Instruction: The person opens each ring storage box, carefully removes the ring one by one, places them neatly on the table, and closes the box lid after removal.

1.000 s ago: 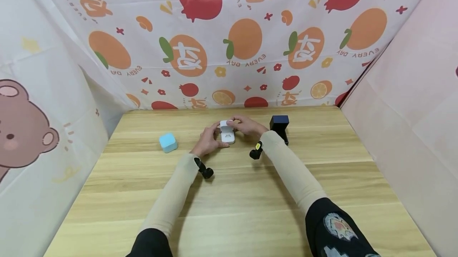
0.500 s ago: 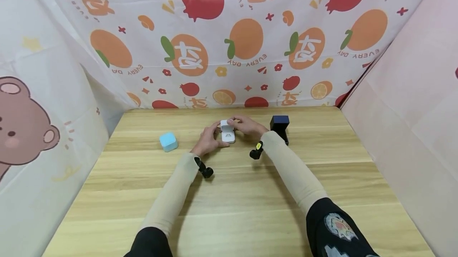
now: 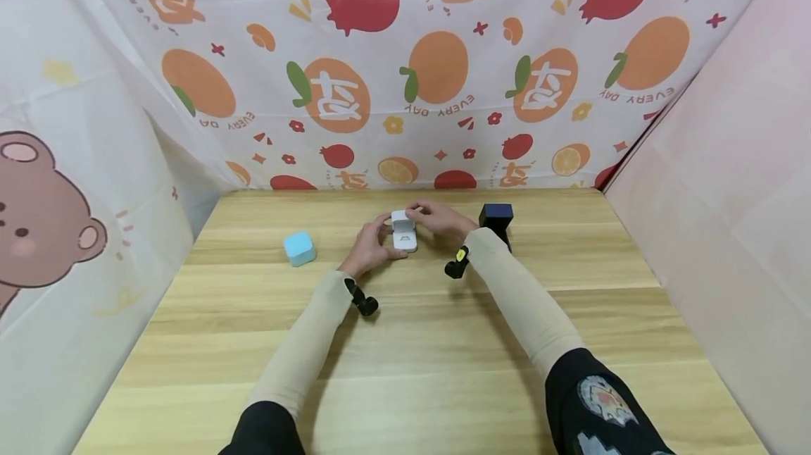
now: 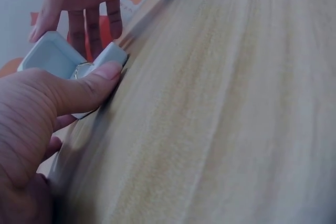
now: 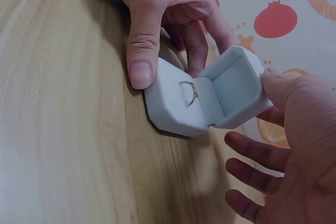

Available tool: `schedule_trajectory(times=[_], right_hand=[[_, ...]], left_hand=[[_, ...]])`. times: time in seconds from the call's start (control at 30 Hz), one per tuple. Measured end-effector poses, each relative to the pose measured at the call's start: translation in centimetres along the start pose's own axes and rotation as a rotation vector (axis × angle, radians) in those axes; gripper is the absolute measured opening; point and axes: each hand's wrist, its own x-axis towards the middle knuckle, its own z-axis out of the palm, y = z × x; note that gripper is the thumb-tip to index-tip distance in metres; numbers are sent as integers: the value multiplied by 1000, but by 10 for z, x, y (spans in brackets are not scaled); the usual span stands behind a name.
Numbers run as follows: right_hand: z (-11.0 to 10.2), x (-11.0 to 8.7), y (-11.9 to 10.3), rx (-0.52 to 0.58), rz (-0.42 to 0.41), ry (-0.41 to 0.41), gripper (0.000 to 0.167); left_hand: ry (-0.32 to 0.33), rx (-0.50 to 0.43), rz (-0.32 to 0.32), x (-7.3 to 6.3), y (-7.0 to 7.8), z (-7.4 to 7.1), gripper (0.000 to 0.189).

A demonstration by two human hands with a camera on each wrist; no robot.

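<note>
A white ring box [image 3: 405, 244] stands on the table with its lid [image 5: 241, 85] raised. A thin gold ring [image 5: 193, 94] sits upright in the slot of its base. My left hand [image 3: 369, 249] grips the base from the left side, thumb [image 5: 142, 72] on the near edge and fingers behind. At the lid's right edge, my right hand [image 3: 443, 221] pinches with thumb and index finger. Its other fingers [image 5: 252, 177] hang apart from the box. In the left wrist view, my left thumb hides part of the base.
A light blue rounded box [image 3: 300, 248] lies to the left on the wooden table [image 3: 412, 356]. A dark navy box [image 3: 496, 217] stands at the right, partly behind my right forearm. A fruit-printed cloth [image 3: 437, 131] hangs at the table's back edge.
My right thumb has shifted slightly rightward along the lid's edge. The left hand, the ring box and its raised lid look the same; the whole view drifts slightly.
</note>
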Motion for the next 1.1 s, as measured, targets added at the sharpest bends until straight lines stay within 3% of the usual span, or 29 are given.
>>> schedule_trajectory(times=[0.17, 0.8, 1.1], right_hand=[[-4, -3, -2, 19, 7, 12, 44], [-26, -5, -27, -62, -82, 205, 35], [-27, -10, -32, -47, -81, 181, 32]], left_hand=[[10, -8, -6, -2, -2, 2, 98], [21, 11, -17, -1, 2, 2, 100], [14, -1, -37, -5, 1, 2, 101]])
